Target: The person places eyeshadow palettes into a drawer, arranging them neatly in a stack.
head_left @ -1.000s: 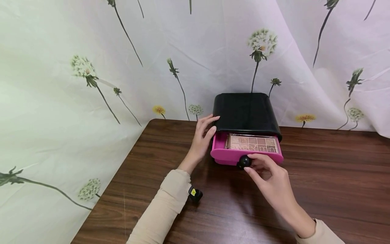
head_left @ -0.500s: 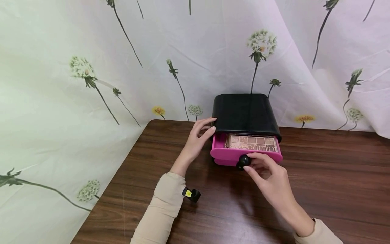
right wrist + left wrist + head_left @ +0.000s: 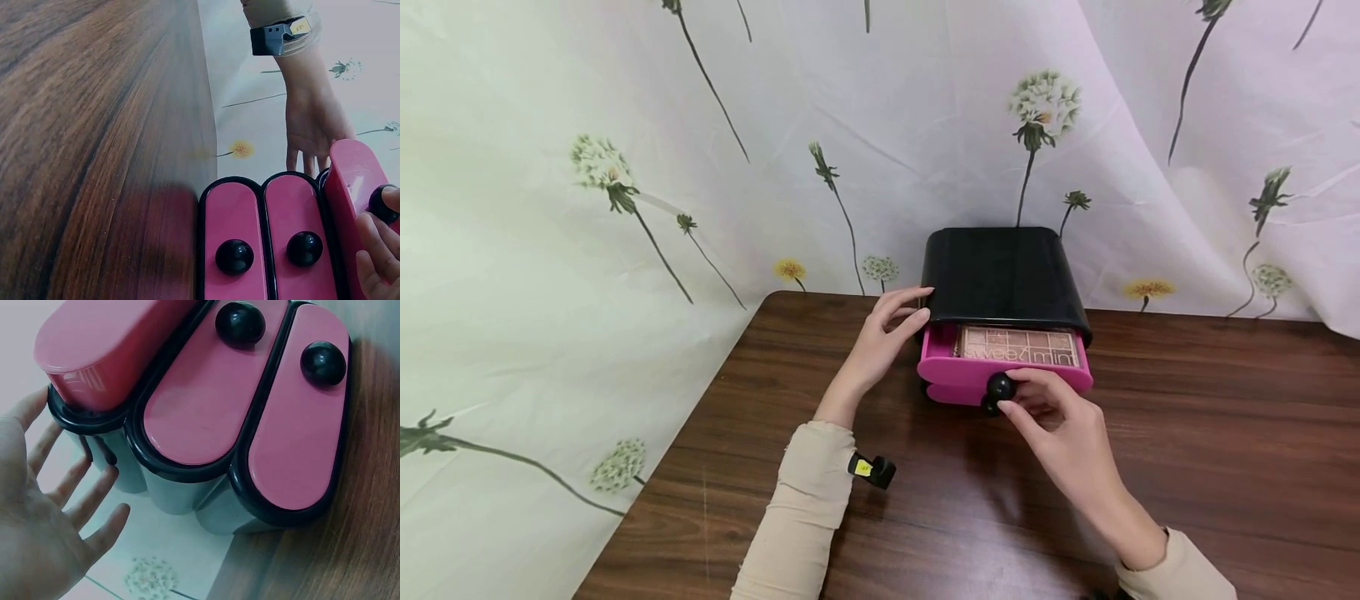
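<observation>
A black drawer box (image 3: 1003,275) stands at the back of the table. Its top pink drawer (image 3: 955,373) is partly pulled out, and an eyeshadow palette (image 3: 1021,346) lies inside. My right hand (image 3: 1071,437) pinches the black round knob (image 3: 1001,387) of that drawer between thumb and fingers. Along the left side of the box, my left hand (image 3: 880,337) rests with loosely extended fingers, touching the casing near its front corner. Two lower drawers, a middle one (image 3: 197,400) and a bottom one (image 3: 297,425), are closed in the left wrist view.
The brown wooden table (image 3: 1225,450) reaches forward and right of the box. A white cloth with printed dandelions (image 3: 910,108) hangs right behind the box and along the left table edge. A black wrist camera (image 3: 872,469) sits on my left sleeve.
The top drawer's front and my right hand have shifted slightly toward the casing. My left wrist and forearm have moved a little to the left, while the fingers stay at the box's side.
</observation>
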Demonstrator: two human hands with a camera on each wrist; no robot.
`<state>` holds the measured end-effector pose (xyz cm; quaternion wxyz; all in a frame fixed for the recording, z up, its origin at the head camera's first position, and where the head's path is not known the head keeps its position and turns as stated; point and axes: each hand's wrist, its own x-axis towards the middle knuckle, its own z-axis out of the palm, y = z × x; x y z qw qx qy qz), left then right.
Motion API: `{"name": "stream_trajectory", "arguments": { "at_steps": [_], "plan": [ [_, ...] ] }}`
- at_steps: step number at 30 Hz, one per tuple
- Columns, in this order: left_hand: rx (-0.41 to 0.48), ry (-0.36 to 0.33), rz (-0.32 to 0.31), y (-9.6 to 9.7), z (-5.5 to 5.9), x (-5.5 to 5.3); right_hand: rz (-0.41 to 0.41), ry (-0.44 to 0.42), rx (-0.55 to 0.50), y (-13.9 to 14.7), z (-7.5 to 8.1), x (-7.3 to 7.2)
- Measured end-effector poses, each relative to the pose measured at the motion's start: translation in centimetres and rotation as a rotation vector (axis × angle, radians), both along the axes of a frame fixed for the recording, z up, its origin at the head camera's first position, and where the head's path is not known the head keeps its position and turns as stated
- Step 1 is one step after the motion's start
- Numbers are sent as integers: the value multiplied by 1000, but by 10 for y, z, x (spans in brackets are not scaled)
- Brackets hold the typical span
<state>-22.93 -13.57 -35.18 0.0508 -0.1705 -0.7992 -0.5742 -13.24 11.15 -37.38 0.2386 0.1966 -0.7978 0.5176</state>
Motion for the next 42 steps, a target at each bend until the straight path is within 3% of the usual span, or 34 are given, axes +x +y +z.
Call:
{"name": "stream_trajectory", "arguments": {
  "at_steps": [19, 42],
  "plan": [
    [16, 0, -8, 0, -3, 0, 0, 26, -20, 1, -7, -25],
    [28, 0, -22, 1, -4, 2, -7, 56, -21, -1, -9, -45]
  ]
}}
